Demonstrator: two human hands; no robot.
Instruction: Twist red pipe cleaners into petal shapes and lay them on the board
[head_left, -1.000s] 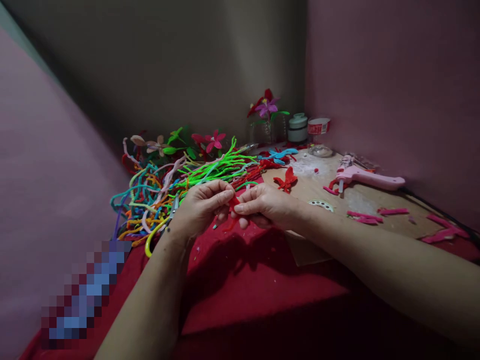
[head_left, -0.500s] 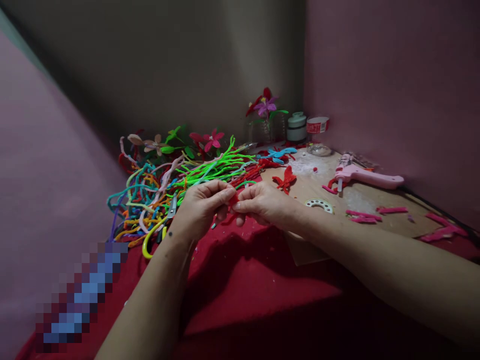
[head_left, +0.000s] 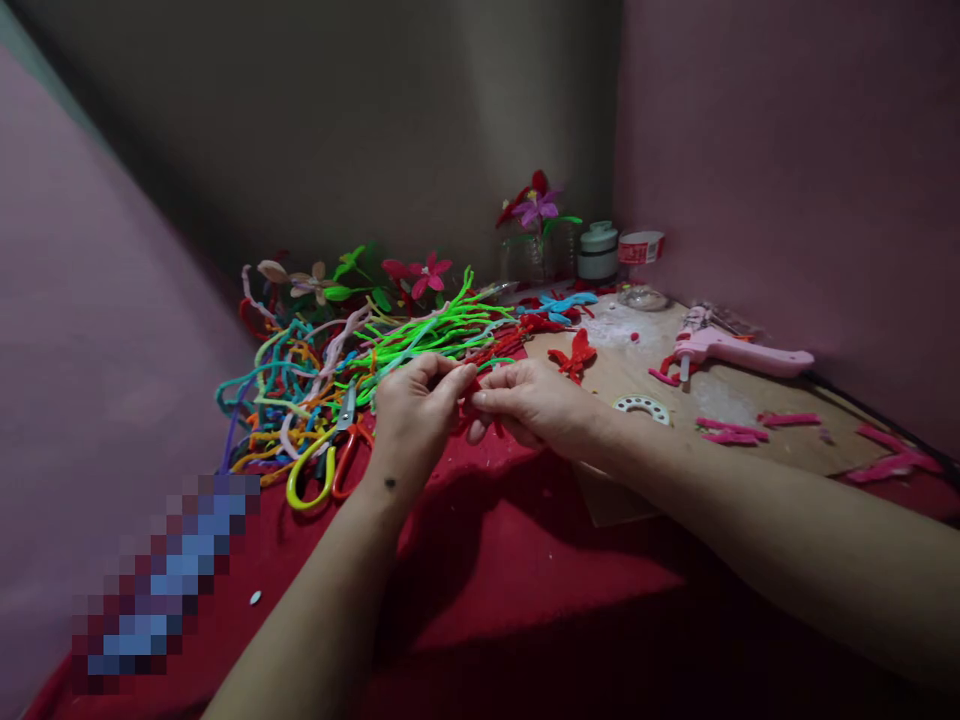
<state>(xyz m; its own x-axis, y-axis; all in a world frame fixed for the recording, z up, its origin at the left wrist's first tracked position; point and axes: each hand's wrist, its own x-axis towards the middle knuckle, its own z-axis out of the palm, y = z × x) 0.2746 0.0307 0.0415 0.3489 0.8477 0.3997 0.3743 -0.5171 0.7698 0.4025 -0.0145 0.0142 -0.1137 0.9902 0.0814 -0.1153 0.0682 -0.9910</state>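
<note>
Hands: left hand (head_left: 414, 405) and right hand (head_left: 529, 400) pinch red pipe cleaner (head_left: 471, 412), fingertips now closer than earlier; twist tightening. Scissors (head_left: 326, 460) newly uncovered beside left wrist.

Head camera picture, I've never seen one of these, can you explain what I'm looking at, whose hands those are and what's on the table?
There is no machine here. A person wears a camera on the head, looking forward and down, so both arms reach in from the bottom of the picture. The left hand and right hand meet in the middle and pinch a small red pipe cleaner piece between their fingertips; its shape is mostly hidden. They work over a red cloth. Beyond the left hand lies a tangle of coloured pipe cleaners with yellow-handled scissors. To the right is a board with a pink glue gun and pink scraps. Finished flowers stand in the corner.
</note>
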